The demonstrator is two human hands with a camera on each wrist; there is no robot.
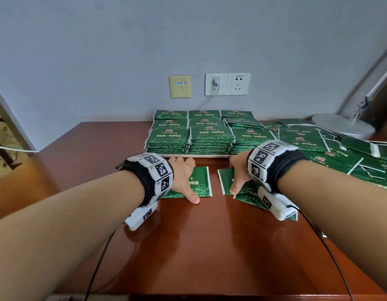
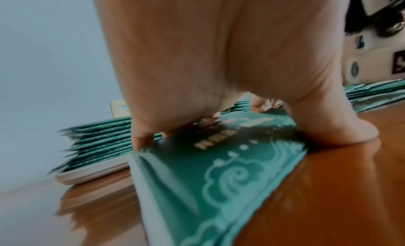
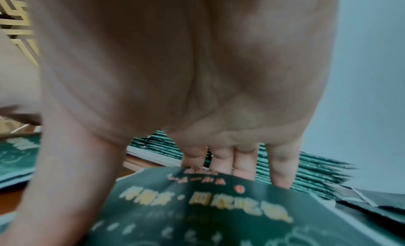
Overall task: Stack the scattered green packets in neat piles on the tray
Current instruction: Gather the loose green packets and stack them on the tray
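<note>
My glossy reddish-brown wooden table [image 1: 188,246] has the tray [image 1: 196,155] at the back by the wall, a loose green packet [image 1: 199,181] flat just in front of it, two overlapping packets [image 1: 249,192] beside that, a scattered heap of packets [image 1: 340,153] on the right, and a lamp base [image 1: 342,124] in the far right corner.

Our head camera looks down toward twelve o'clock over the table [image 1: 188,246]; our wrist cameras sit close under each palm, sharing the tray [image 2: 92,171] stacks.

Soft even light; wrist views blurred, edges warped.
</note>
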